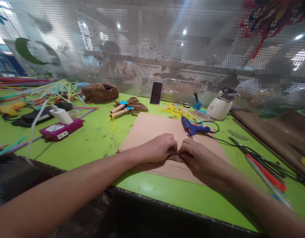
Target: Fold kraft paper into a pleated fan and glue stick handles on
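My left hand [164, 147] and my right hand [193, 153] meet at the front of a stack of tan paper sheets [149, 127]. Between them the fingers of both pinch a small brown paper strip [176, 154]; most of it is hidden by the fingertips. Just beyond my right hand lies a blue glue gun [192, 126] on the paper, its nozzle pointing towards that hand. Two rolled tan tubes with blue bands and brown leaf-like pieces, a paper craft piece [125, 109], rest farther back on the left.
On the green table [93, 138] a purple power strip [61, 129] with a white plug stands left. A phone [156, 93], yellow shreds [177, 110] and a white jug [219, 104] are at the back. Scissors [241, 147], an orange-handled cutter [266, 172] and the gun's black cord lie right.
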A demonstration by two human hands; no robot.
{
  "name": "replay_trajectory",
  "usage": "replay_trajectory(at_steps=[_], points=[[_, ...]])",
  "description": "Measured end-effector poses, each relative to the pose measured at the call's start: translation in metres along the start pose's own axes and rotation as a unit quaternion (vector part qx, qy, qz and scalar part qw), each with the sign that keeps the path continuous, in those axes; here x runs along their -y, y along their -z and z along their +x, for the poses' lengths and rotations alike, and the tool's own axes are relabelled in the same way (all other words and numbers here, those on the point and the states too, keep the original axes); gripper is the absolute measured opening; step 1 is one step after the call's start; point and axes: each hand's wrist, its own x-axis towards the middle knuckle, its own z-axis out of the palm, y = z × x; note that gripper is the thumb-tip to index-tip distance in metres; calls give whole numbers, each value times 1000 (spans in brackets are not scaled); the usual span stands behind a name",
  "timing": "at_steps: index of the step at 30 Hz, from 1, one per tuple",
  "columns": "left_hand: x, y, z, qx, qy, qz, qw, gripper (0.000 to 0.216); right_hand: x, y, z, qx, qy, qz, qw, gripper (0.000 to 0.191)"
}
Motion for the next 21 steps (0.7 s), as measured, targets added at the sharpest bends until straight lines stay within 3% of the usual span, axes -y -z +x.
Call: replay_trajectory(at_steps=[8,21], points=[[-6,11,-4,23,11,36,999,18,-9,9,0,48,7,-34,998,14],[-23,28,-19,32,3,25,999,22,-14,11,-9,49,15,-43,998,8]])
